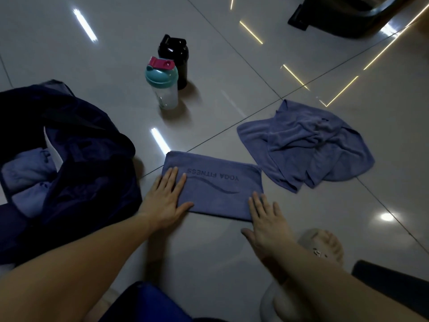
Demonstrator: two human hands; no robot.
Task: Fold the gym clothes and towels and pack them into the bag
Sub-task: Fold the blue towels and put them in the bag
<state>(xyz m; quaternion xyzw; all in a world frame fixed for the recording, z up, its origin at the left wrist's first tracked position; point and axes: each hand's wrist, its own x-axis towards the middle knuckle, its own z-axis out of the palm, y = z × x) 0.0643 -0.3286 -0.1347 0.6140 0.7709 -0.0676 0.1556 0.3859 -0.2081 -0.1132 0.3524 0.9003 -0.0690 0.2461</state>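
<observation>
Two bare forearms reach out from the bottom edge, with a bit of blue cloth (144,303) low between them and a foot in a pale slipper (325,247) just beside the right arm. Floor (232,66) is glossy grey tile, large squares with thin dark joints, streaked with reflections of ceiling lights; room is dim. Dark furniture (343,17) sits at the far right corner. Two bottles stand upright mid-floor, touching or nearly so: a clear bottle (163,89) with teal lid and pink cap, and a black bottle (177,59) behind it. Folded towel (216,194) lies flat on the floor straight ahead, a neat blue-grey rectangle, "YOGA FITNESS" printed upside down to the camera above a wavy line. Left hand (166,201) lies flat on its left end, fingers straight and spread. Right hand (267,219) lies flat at its near right corner, fingertips on the cloth, palm over the tile. Hands are well apart and grip nothing. Second towel (306,147), same colour, sits crumpled just beyond on the right. Dark navy bag (76,159) gapes open at left, with folded blue pieces (25,168) inside.
</observation>
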